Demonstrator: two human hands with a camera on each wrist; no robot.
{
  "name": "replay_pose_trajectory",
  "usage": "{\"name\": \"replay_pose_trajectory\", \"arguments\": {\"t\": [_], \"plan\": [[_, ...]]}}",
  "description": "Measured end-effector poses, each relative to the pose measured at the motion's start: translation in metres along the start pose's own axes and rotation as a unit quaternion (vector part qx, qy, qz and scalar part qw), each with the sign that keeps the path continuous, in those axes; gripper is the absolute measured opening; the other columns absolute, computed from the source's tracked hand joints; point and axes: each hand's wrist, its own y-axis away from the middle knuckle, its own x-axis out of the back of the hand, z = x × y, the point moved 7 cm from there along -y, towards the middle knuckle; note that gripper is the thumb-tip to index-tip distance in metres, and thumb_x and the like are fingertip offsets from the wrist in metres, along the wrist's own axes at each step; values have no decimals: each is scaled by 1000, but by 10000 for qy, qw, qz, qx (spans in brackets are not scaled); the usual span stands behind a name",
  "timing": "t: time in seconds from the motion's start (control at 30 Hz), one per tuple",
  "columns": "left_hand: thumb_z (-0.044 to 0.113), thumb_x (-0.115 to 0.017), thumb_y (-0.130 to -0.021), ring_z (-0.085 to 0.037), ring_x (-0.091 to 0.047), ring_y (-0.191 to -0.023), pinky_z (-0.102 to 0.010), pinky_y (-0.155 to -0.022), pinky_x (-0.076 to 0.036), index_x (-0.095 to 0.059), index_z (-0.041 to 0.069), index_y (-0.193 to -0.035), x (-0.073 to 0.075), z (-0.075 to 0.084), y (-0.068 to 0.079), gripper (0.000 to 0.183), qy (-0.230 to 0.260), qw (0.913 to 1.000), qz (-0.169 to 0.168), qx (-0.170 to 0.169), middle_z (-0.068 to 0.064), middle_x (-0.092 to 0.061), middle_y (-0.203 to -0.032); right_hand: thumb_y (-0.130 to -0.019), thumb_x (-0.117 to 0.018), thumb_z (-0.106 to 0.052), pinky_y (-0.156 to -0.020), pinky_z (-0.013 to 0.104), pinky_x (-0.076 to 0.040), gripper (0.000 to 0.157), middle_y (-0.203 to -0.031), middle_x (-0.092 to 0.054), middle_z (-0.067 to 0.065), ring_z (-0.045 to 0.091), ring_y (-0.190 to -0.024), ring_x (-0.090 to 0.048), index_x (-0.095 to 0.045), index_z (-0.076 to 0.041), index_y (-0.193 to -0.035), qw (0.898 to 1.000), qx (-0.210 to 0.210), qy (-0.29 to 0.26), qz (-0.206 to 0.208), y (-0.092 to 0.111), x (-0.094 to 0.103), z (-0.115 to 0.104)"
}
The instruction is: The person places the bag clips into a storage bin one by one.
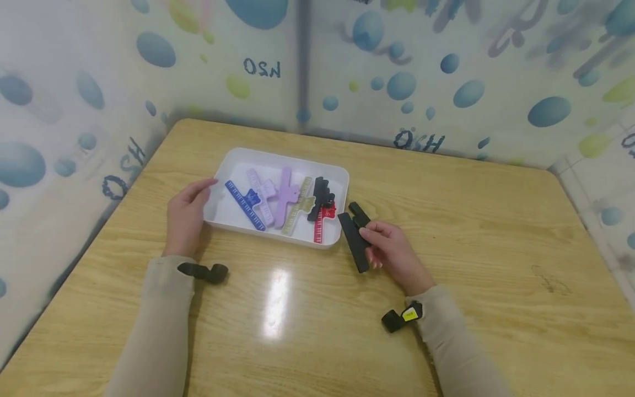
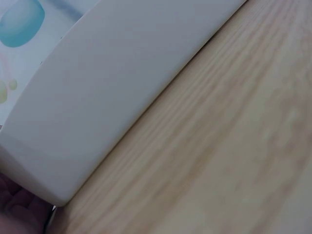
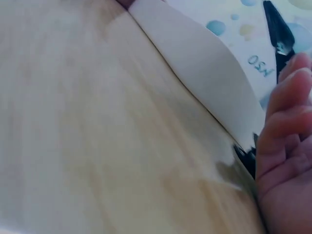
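Observation:
A white tray (image 1: 278, 238) on the table holds a row of bar-shaped clips: a blue clip (image 1: 243, 204), a pale lilac clip (image 1: 258, 187), a purple clip (image 1: 284, 201), an olive clip (image 1: 296, 212), a black clip (image 1: 317, 207) and a red clip (image 1: 319, 229). My left hand (image 1: 186, 212) rests against the tray's left side, fingertips at the rim. Just off the tray's right side, my right hand (image 1: 392, 248) pinches a black clip (image 1: 353, 245) between thumb and fingers. Another dark piece (image 1: 358, 210) shows behind it; whether it belongs to the same clip I cannot tell.
The wooden table (image 1: 322, 331) meets patterned walls (image 1: 421, 94) at the back and left. Dark wrist straps with small cameras (image 1: 203, 273) sit on both sleeves. Bright glare (image 1: 275, 303) lies in front of the tray.

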Motion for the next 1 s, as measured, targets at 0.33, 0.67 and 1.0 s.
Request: {"name": "replay_pose_trajectory", "arguments": {"t": [0.33, 0.67, 1.0], "plan": [[35, -44, -93, -8, -37, -121, -32, -103, -25, -60, 26, -116, 2, 0, 0, 29, -33, 9999, 2, 105, 10, -49, -127, -90, -54, -17, -37, 20, -35, 16, -55, -51, 3, 11, -44, -43, -52, -4, -80, 9976, 450, -503, 139, -16, -22, -4], [37, -45, -92, -9, -37, -121, -34, -103, -25, -59, 26, -116, 0, 2, 3, 31, 78, 9998, -84, 187, 9, -48, -129, -87, -58, -22, -39, 19, -35, 17, -58, -52, 4, 11, -46, -42, -58, -5, -82, 9941, 599, -753, 496, -29, -27, -3], [38, -44, -92, -8, -36, -122, -35, -103, -24, -59, 28, -116, -1, 1, 3, 30, -77, 9996, -60, 248, 10, -48, -129, -82, -64, -29, -35, 22, -24, 29, -45, -37, 1, 12, -39, -32, -62, 0, -88, 9937, 441, -130, 1018, -38, -25, 0]]}}
